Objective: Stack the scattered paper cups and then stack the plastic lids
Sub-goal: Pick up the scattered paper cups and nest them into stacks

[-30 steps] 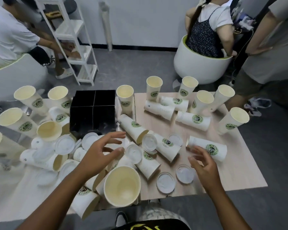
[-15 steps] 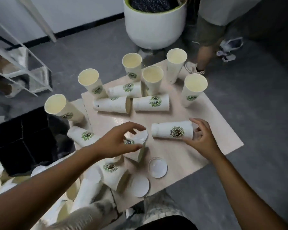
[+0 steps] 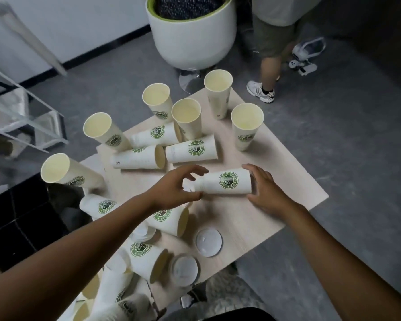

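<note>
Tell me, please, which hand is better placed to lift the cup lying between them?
Probably the right hand: it cups the wide mouth end of the lying cup. The left hand only reaches its narrow base, apparently still holding a lid.

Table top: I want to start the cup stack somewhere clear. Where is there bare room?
Bare wood lies along the table's right edge, beyond the right hand, and between that hand and the near lid. The far side and near-left corner are crowded with cups.
</note>
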